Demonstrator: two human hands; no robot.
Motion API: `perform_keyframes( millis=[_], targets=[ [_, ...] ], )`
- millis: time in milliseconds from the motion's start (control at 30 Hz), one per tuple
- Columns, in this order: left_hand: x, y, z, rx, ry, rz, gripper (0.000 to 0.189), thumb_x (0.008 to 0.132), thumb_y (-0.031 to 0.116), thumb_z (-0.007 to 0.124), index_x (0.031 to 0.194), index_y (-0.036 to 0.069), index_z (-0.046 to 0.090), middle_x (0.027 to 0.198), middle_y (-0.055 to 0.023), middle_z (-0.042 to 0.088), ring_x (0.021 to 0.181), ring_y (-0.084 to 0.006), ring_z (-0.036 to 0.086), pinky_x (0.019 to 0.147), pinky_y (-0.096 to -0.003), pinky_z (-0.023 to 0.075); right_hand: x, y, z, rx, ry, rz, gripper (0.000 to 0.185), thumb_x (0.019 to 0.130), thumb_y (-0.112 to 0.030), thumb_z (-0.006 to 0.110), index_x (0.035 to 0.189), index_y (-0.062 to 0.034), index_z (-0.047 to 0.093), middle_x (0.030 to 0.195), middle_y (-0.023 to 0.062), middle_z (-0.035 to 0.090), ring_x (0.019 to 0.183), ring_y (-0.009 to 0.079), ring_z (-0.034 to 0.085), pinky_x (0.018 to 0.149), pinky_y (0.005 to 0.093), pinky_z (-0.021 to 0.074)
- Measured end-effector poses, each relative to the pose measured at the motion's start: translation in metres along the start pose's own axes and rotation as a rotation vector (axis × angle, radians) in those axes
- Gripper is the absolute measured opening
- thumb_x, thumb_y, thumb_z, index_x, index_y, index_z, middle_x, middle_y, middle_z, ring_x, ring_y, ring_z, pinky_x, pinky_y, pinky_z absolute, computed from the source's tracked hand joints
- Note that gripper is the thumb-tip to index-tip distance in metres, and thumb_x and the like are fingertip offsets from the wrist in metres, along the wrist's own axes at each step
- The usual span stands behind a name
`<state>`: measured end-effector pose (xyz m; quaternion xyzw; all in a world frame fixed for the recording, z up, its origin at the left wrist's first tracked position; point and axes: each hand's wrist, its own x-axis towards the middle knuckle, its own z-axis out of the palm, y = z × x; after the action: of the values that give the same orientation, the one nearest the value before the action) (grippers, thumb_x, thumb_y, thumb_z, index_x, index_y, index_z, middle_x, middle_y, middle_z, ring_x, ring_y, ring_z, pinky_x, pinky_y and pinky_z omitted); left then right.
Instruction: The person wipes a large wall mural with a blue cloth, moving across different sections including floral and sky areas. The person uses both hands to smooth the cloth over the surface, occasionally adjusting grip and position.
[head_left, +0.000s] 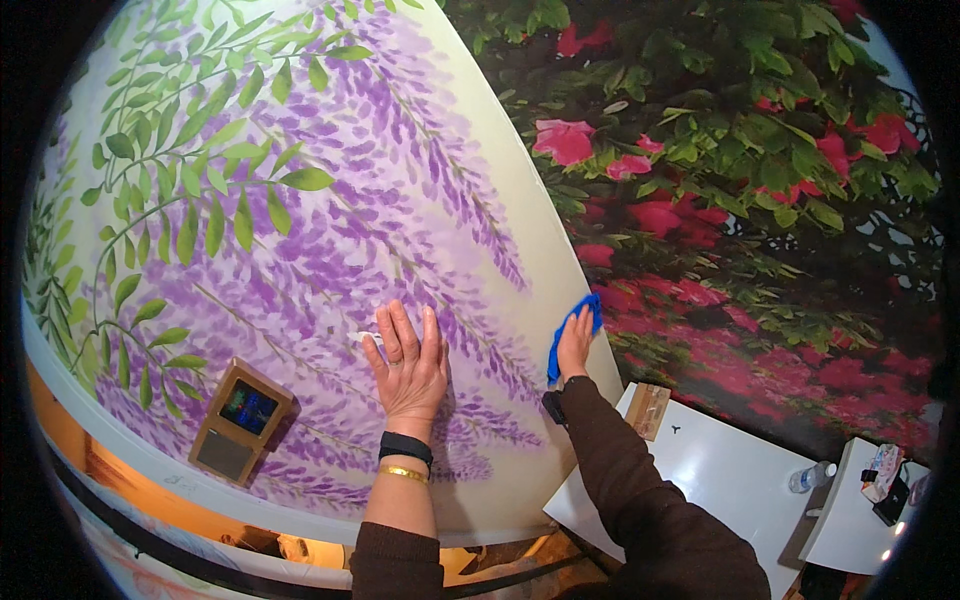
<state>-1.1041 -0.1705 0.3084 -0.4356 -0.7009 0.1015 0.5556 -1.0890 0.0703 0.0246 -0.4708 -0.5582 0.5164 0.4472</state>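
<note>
Before me is a wall painted with purple wisteria and green leaves (300, 202). My left hand (406, 367) lies flat against it, fingers spread, with a dark band and a gold bracelet at the wrist. A small white patch (367, 337) shows beside its thumb; whether it is a scrap or a mark, I cannot tell. My right hand (575, 345) presses a blue cloth (592, 306) to the cream margin of the mural, close to the edge where a second picture of red flowers (675, 217) begins. Part of the cloth is hidden under the palm.
A brown box with a dark panel (241, 424) is fixed low on the mural at left. At right stands a white table (712, 457) with a wooden block (648, 412) and a plastic bottle (811, 477). Beyond it, another white surface (847, 525) holds small items.
</note>
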Motion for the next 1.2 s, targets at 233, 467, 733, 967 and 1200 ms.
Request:
perform_keyframes(
  millis=[233,467,733,967,1200],
  targets=[
    [0.0,0.0,0.003,-0.024,0.021,0.001,0.063,0.094,0.034,0.068,0.15,0.019,0.045,0.165,-0.0219,0.027,0.156,-0.0376,0.018,0.125,-0.0578,0.0102,-0.103,0.089,0.017,0.123,-0.134,0.393,0.069,0.108,-0.042,0.036,0.162,-0.0023,0.019,0.164,0.0288,0.021,0.152,0.0433,0.023,0.123,0.0474,0.021],
    [-0.001,0.0,0.005,-0.013,0.036,-0.003,0.064,0.093,0.035,0.069,0.15,0.021,0.046,0.166,-0.0206,0.026,0.156,-0.0374,0.019,0.125,-0.0572,0.0102,-0.176,-0.012,0.022,-0.025,-0.077,0.092,0.061,0.108,-0.036,0.038,0.16,-0.0046,0.029,0.166,0.023,0.024,0.151,0.0398,0.026,0.121,0.0514,0.0229],
    [0.001,0.001,0.003,-0.019,0.038,-0.005,0.06,0.095,0.034,0.066,0.149,0.02,0.044,0.163,-0.0202,0.032,0.155,-0.0362,0.022,0.125,-0.0576,0.0112,-0.165,-0.119,-0.002,-0.114,0.052,-0.557,0.053,0.102,-0.024,0.053,0.152,-0.0062,0.046,0.162,0.0181,0.036,0.148,0.038,0.033,0.115,0.0528,0.0287],
    [0.0,-0.001,0.004,0.007,0.025,0.015,0.065,0.094,0.036,0.068,0.152,0.02,0.043,0.165,-0.021,0.025,0.156,-0.0372,0.015,0.126,-0.0572,0.0068,-0.086,-0.112,-0.002,-0.124,0.16,-0.598,0.052,0.103,-0.025,0.051,0.152,-0.0113,0.046,0.163,0.013,0.036,0.15,0.0322,0.032,0.114,0.0505,0.0278],
    [0.0,-0.001,0.002,0.021,-0.005,0.011,0.066,0.094,0.037,0.068,0.153,0.02,0.043,0.165,-0.022,0.025,0.156,-0.0386,0.016,0.125,-0.058,0.008,-0.014,-0.056,-0.001,-0.169,0.17,-0.382,0.054,0.106,-0.028,0.044,0.156,-0.0097,0.038,0.164,0.0161,0.033,0.15,0.0358,0.031,0.118,0.0511,0.0286]
  ],
)
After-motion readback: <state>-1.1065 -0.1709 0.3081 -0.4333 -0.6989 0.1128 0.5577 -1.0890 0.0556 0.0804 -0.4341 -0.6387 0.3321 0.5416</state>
